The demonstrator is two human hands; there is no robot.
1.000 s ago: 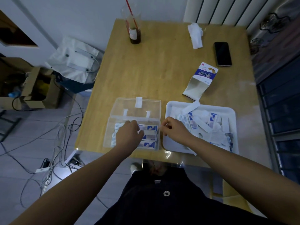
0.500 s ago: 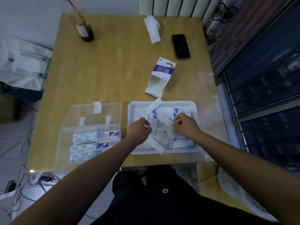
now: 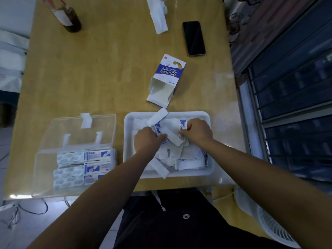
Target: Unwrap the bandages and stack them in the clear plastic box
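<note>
Left hand [image 3: 147, 140] and right hand [image 3: 197, 131], fingers curled, each pinch wrapped bandages [image 3: 171, 139] in the white tray [image 3: 129, 123] beside the clear plastic box [image 3: 43, 177]

Wooden table [image 3: 100, 74]: clear box [image 3: 43, 178], white tray [image 3: 129, 123], opened carton [image 3: 167, 78], phone [image 3: 193, 38], tissue [image 3: 158, 15], dark drink [image 3: 69, 20], possibly a bottle.

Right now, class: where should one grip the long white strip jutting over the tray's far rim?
Probably pinch the long white strip by its far end, from the far side: that end overhangs the white tray's rim; the rest lies in the pile.
</note>
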